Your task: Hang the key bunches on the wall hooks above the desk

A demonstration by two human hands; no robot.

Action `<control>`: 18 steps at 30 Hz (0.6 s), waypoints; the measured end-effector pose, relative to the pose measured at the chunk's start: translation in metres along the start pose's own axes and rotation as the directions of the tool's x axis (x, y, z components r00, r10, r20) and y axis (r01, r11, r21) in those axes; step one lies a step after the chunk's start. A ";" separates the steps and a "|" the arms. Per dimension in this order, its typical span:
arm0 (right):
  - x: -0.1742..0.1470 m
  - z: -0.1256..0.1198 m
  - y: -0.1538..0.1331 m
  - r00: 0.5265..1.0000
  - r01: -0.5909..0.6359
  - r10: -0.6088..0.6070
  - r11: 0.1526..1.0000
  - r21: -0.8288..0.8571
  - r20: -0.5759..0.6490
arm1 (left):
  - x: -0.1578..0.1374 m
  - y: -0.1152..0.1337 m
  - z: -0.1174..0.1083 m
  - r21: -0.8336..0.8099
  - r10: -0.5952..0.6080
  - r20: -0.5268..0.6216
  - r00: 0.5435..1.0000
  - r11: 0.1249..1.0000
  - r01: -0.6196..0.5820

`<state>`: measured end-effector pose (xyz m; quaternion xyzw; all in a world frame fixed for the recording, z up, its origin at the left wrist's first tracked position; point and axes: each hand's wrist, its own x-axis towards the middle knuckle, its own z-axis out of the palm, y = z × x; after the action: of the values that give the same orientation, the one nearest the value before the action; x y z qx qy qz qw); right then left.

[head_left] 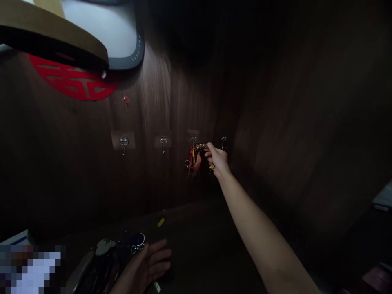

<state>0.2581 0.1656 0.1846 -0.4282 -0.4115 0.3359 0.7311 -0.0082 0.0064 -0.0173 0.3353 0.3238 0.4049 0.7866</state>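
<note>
1. In the head view, a multicoloured braided cord (202, 146) is held by the right hand (218, 158), in front of a dark wood-grain wall (183, 102); this grip is clamped on the cord, between thumb and fingers.
2. The cord's left end is held at a silver metal hook (194, 139), third from the left of four; whether it is looped over the hook cannot be told.
3. Just below that hook, a bundle of red and yellow strands (193, 161) is seen hanging, with a small metal ring (187, 163) beside it.
4. The left hand (150, 261) is held over the dark worktop (196, 245), its grip apart, fingers spread, near a silver key ring (139, 243).
5. Beyond it, a small yellow block (161, 222) is seen lying.
</note>
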 end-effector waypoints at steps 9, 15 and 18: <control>-0.022 -0.016 0.056 0.980 -0.185 0.186 0.982 -0.028 0.077 | -0.005 0.001 0.007 0.019 0.000 0.019 1.000 1.000 0.000; -0.054 -0.005 0.093 0.941 -0.302 0.303 0.953 -0.033 0.148 | 0.008 -0.008 -0.006 0.012 -0.023 0.030 0.999 1.000 0.023; -0.060 -0.003 0.103 0.937 -0.329 0.326 0.944 0.006 0.126 | 0.014 -0.010 -0.012 -0.003 -0.042 0.042 0.998 0.999 0.042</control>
<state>0.2203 0.1560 0.0718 -0.4593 -0.3744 0.4841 0.6438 -0.0070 0.0169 -0.0357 0.3354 0.3132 0.3818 0.8023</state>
